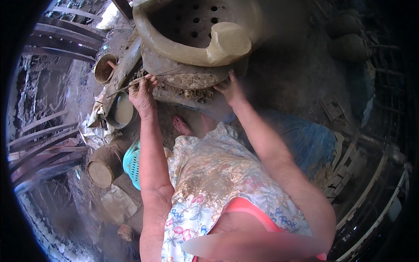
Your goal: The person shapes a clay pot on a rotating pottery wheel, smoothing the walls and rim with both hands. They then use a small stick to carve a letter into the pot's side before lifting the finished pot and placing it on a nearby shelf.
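A large wet clay stove (pixel 183 53), tan and smooth, stands before me with a thick curved rim, a raised lug and a floor pierced by several holes. It rests on a round board (pixel 192 80), worn and caked with clay. My left hand (pixel 143 97) is closed around a thin stick (pixel 118 91) at the board's left side; the stick's far end reaches over the grey layer beneath the stove. My right hand (pixel 233 91) grips the board's right edge, its thumb and a finger apart on it. Clay crumbs (pixel 192 93) lie below the board.
Left of my arm are a bowl of cloudy water (pixel 123 112), a small rusty pot (pixel 105 70), a clay-covered bucket (pixel 103 169) and a turquoise plastic basket (pixel 132 165). Blue sheeting (pixel 301 135) lies at right. Rounded clay pots (pixel 349 47) stand far right.
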Motion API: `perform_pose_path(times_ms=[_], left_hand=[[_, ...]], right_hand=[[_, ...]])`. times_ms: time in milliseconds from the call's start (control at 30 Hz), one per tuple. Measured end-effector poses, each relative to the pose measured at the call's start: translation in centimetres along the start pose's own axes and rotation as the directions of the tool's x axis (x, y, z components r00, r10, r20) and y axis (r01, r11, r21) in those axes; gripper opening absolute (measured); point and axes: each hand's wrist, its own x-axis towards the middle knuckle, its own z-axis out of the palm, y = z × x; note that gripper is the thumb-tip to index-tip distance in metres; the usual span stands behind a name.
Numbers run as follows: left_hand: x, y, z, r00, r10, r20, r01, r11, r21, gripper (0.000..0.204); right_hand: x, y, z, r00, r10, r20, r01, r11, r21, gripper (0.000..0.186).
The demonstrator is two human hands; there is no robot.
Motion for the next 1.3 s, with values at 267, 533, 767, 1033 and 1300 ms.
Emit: perform_pose_path(times_ms=[267, 533, 767, 1033, 1300], left_hand=[[-1.0, -1.0, 1.4, 0.99, -0.116, 0.08, 0.116, 0.993, 0.0, 0.01], [-0.3, -1.4, 2.6, 0.996, -0.066, 0.059, 0.066, 0.998, 0.002, 0.011], [-0.9, -2.2, 2.8, 0.995, -0.097, 0.0, 0.097, 0.995, 0.028, 0.011], [-3.4, -2.7, 3.5, 0.993, -0.119, 0.005, 0.119, 0.992, -0.03, 0.012], [-4.8, -0.4, 2.4, 0.965, -0.212, 0.152, 0.206, 0.977, 0.054, 0.007]], right_hand=[[-0.5, 1.7, 0.1, 1.0, -0.011, 0.006, 0.01, 0.999, 0.052, 0.073], [-1.7, 3.7, 0.5, 0.994, 0.005, 0.106, -0.015, 0.996, 0.092, 0.081], [-3.1, 4.9, 2.7, 0.997, 0.011, 0.082, -0.021, 0.993, 0.117, 0.06], [-4.2, 6.3, 4.2, 0.992, -0.011, 0.123, 0.0, 0.996, 0.088, 0.055], [-4.7, 6.8, 3.6, 0.986, 0.076, 0.147, -0.075, 0.997, -0.012, 0.045]])
